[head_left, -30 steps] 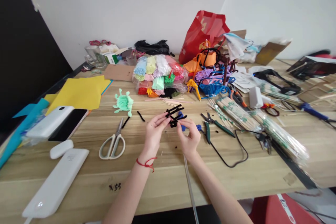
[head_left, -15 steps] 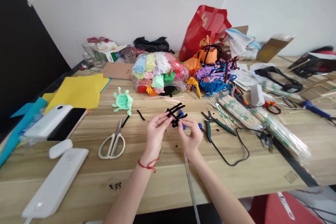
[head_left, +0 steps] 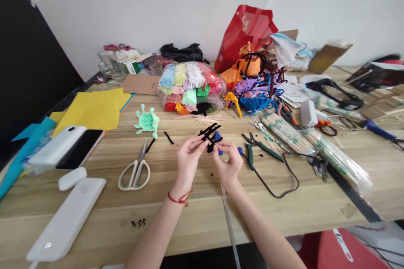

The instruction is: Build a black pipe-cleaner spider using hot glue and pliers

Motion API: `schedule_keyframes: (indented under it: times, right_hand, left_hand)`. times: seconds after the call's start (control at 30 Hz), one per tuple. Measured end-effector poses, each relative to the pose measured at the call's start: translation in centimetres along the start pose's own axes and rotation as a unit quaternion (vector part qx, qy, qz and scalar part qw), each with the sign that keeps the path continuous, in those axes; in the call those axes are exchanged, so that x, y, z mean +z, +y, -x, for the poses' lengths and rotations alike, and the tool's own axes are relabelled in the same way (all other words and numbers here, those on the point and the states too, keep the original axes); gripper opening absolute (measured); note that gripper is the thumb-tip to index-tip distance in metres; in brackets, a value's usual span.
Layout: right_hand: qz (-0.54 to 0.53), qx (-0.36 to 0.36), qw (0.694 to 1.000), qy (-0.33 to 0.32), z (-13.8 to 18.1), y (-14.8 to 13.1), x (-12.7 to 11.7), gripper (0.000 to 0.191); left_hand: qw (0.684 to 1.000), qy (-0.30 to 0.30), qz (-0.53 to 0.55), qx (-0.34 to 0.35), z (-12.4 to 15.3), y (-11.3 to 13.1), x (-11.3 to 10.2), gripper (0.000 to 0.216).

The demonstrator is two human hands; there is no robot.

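Several black pipe cleaners (head_left: 209, 131), crossed and joined into a small frame, are held up over the middle of the table. My left hand (head_left: 188, 156) pinches the frame's left side between thumb and fingers. On the lower right of it, the thumb and fingertips of my right hand (head_left: 228, 160) are closed. A blue object (head_left: 217, 136) shows just behind the frame, partly hidden by my right hand. Short black pipe cleaner pieces (head_left: 168, 137) lie to the left, near white-handled scissors (head_left: 136, 173) and a mint-green pipe cleaner figure (head_left: 147, 121).
Green-handled pliers (head_left: 250, 155) and a black cord (head_left: 292, 185) lie right of my hands. Bagged pipe cleaners (head_left: 189, 86) and a red bag (head_left: 243, 38) stand behind. Packs of wooden sticks (head_left: 341, 157) are at right; a white power bank (head_left: 67, 218) and yellow sheets (head_left: 91, 109) at left.
Both hands stay on the black pipe cleaner frame. A pipe cleaner end at its right now sits closer to my right fingertips. The things on the table have not moved.
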State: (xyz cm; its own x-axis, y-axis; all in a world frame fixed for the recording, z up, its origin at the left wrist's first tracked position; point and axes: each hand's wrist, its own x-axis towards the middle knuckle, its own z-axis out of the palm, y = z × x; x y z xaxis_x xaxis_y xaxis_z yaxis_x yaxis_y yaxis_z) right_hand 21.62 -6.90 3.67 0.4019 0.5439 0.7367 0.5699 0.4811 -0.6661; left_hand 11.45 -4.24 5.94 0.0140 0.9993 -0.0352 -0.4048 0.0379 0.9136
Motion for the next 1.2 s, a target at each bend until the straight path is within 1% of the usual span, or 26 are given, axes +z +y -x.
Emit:
schedule_keyframes:
  times: [0.1,0.3,0.43,0.67,0.93,1.07,1.2]
  right_hand:
    - [0.007,0.006,1.0,-0.001,0.0,-0.1,0.0,0.006]
    - [0.002,-0.007,1.0,-0.01,0.0,-0.1,-0.1,0.008]
    - [0.004,-0.017,1.0,-0.018,0.2,0.1,-0.1,0.008]
    - [0.009,-0.035,0.999,-0.034,0.1,0.5,-0.3,0.009]
    - [0.015,-0.083,0.995,-0.061,0.3,1.0,-0.4,0.015]
    - [0.032,-0.082,0.993,-0.079,0.5,1.2,-0.5,0.016]
    - [0.041,-0.086,0.993,-0.073,0.5,1.3,-0.6,0.018]
  left_hand:
    - [1.0,0.001,-0.004,0.012,0.1,-0.1,0.1,0.03]
    - [1.0,0.016,-0.004,0.021,0.3,-0.4,0.3,0.028]
    - [1.0,0.02,0.0,0.014,0.2,-0.4,0.1,0.028]
    - [1.0,-0.005,0.012,-0.012,-0.2,0.0,-0.2,0.028]
    - [0.999,0.017,0.031,-0.024,-0.4,-0.3,-0.4,0.029]
    - [0.999,0.012,0.038,-0.036,-0.5,-0.2,-0.5,0.028]
    - [0.998,0.009,0.047,-0.035,-0.7,-0.2,-0.6,0.03]
